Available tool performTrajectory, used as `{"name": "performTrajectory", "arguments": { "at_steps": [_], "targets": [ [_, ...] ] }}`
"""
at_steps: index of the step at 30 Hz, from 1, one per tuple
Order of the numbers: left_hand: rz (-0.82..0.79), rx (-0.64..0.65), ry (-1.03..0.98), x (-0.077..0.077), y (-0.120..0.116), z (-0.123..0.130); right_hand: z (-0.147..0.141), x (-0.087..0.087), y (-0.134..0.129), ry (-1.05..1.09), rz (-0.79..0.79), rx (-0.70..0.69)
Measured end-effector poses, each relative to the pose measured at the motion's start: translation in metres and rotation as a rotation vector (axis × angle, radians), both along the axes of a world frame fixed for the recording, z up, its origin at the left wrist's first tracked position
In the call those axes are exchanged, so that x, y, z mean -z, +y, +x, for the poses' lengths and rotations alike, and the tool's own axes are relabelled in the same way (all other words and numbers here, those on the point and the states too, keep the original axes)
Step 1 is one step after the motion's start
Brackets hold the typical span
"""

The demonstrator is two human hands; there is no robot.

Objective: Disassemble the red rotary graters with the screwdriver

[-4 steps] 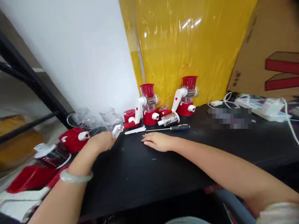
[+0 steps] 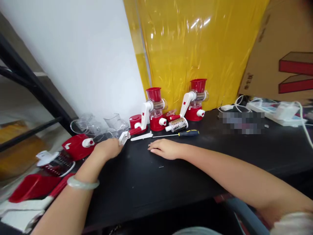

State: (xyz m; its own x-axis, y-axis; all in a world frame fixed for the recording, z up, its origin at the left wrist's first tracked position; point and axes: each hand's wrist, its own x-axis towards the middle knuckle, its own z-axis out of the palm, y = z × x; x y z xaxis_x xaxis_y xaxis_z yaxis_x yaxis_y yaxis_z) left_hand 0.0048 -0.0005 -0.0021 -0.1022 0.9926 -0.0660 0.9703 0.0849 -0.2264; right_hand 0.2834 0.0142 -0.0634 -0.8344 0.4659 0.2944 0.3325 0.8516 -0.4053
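My left hand [image 2: 110, 149], a pale bangle on its wrist, is closed around a small white plastic piece [image 2: 124, 137]; its fingers are mostly hidden. That piece is close to the red handle end of a rotary grater [image 2: 155, 112]. My right hand [image 2: 166, 148] lies palm down on the black table [image 2: 146, 186], fingers stretched out and holding nothing visible. Just beyond it are a screwdriver [image 2: 188, 133] with a dark and yellow handle and a flat white plastic strip [image 2: 141, 136]. A metal grater drum [image 2: 178, 125] lies behind the screwdriver.
A second assembled rotary grater [image 2: 198, 101] stands by the yellow curtain [image 2: 176, 49]. On the left lie clear plastic parts [image 2: 114, 122], a red base [image 2: 77, 147], a drum [image 2: 57, 164] and a red hopper [image 2: 34, 187]. A power strip [image 2: 276, 112] and cardboard box [image 2: 281, 58] are at right.
My left hand, with the white plastic piece, has shifted slightly to the right. My right hand has stayed in place.
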Motion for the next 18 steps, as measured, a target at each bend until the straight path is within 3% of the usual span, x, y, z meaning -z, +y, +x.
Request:
{"name": "performTrajectory", "arguments": {
  "at_steps": [10, 18],
  "targets": [
    [-0.006, -0.019, 0.053, 0.0041, 0.0034, -0.0030, -0.0060, 0.0003, -0.0030, 0.063, -0.029, 0.072],
    [0.002, 0.010, 0.063, 0.0087, 0.0038, 0.0001, -0.0010, -0.0049, -0.0050, -0.062, -0.069, -0.046]
  ]
}}
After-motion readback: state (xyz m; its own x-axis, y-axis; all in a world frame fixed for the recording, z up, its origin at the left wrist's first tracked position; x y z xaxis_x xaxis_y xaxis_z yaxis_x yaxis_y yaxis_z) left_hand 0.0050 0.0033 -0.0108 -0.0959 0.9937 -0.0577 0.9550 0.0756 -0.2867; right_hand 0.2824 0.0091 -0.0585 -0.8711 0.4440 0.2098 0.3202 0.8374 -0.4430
